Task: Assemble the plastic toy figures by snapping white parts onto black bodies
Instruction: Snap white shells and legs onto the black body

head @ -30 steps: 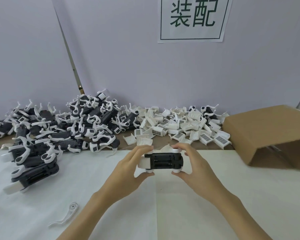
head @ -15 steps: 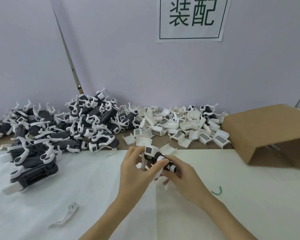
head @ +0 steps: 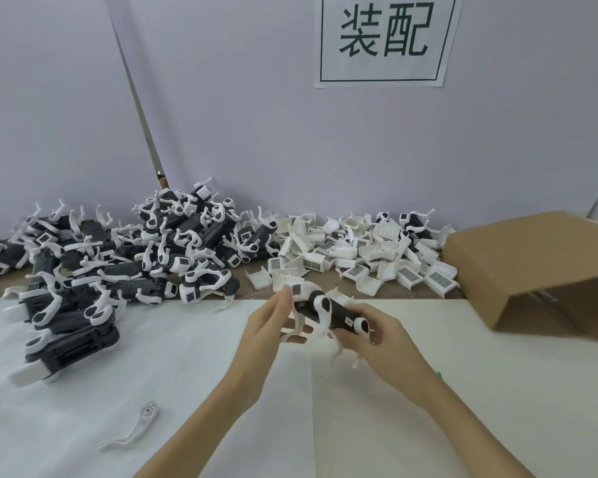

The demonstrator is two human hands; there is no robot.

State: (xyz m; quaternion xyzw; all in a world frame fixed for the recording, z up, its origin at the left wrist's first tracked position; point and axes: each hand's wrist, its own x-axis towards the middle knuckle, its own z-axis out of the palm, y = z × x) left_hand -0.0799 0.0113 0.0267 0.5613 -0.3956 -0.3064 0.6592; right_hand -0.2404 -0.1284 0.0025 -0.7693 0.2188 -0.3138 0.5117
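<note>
A black toy figure with white legs and a white head block is held above the white sheet, tilted with its head up to the left. My right hand grips its rear end from below. My left hand is beside its front with fingers extended; its fingertips lie against the white head block. A big heap of black figures with white limbs fills the left back. A pile of loose white parts lies at the centre back.
A single white leg piece lies on the white sheet at the near left. An open cardboard box lies on its side at the right. A sign with green characters hangs on the wall.
The figure went from lying flat between both hands to being turned on its side and tilted. My left hand has loosened and spread its fingers; my right hand keeps the rear.
</note>
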